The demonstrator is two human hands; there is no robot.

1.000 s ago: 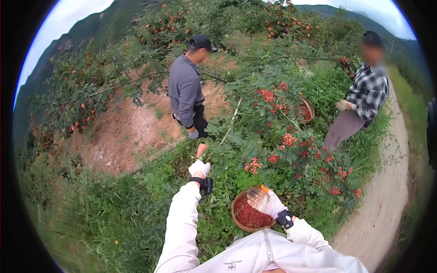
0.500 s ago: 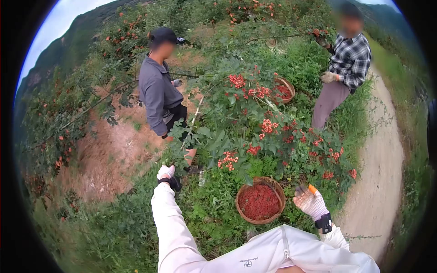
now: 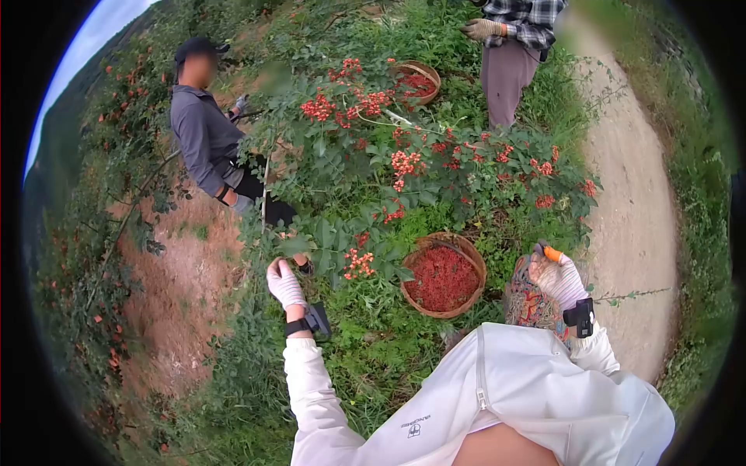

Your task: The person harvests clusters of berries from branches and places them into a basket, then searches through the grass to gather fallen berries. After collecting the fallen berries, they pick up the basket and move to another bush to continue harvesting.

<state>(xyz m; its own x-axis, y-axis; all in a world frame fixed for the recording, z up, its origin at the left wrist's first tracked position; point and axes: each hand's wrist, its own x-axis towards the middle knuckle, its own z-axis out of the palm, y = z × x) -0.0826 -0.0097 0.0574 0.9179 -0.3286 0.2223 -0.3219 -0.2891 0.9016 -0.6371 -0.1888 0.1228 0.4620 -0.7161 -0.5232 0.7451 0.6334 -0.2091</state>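
My left hand (image 3: 286,284), in a pale glove with bare fingertips, is closed at the edge of the leafy shrub, its fingers on a thin green branch (image 3: 270,250). A red berry cluster (image 3: 358,265) hangs to its right. My right hand (image 3: 555,278), with an orange cover on one finger, is raised right of the basket. Its fingertips are drawn together; anything between them is too small to make out. Between my hands, a round wicker basket (image 3: 480,268) on the grass holds many small red berries (image 3: 441,278). More berry clusters (image 3: 406,163) hang beyond it.
A colourful patterned cloth item (image 3: 531,303) lies below my right hand. A second berry basket (image 3: 432,76) stands farther back. One person in grey (image 3: 203,132) stands left, another in a plaid shirt (image 3: 524,23) at the back. A dirt path (image 3: 631,202) runs along the right.
My view has tilted down and shifted. My right hand is higher, its fingers closer together. The patterned cloth item has come into view. My left hand stays at the shrub.
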